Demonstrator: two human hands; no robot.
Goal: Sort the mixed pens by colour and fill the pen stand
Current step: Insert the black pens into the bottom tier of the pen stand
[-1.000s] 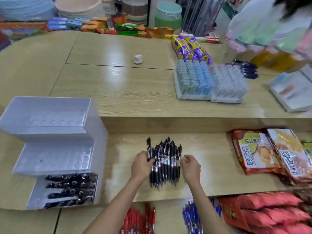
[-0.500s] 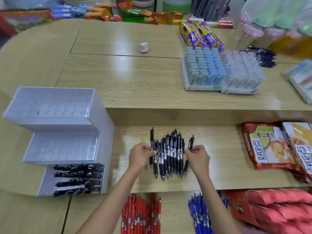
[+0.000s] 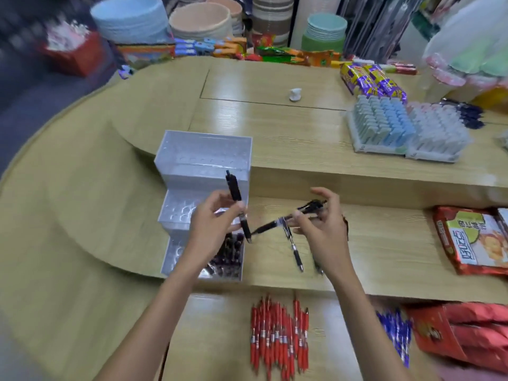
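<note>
Pen stand: white plastic, three stepped tiers of round holes, standing on the left part of the middle step of a light wooden counter. The top and middle tiers show bare holes.
Red pens: loose pile of red plastic click pens on the counter's lowest step, in front of the pen stand and a little to its right.
Blue pens: smaller pile of blue plastic pens on that same step, further right of the pen stand than the red pile.
Right hand: just right of the pen stand, above the middle step, fingers curled round a cluster of black pens. One points tip-first towards the stand and another hangs tip down. Their number is too blurred to tell.
Left hand: in front of the pen stand's middle tier, thumb and fingertips pinching a single black pen.
Stored black pens: dark plastic pens filling the right side of the pen stand's bottom tier, with bare holes to their left.
Single black pen: nearly upright, clip end up against the stand's top tier, tip down by its right edge.
</note>
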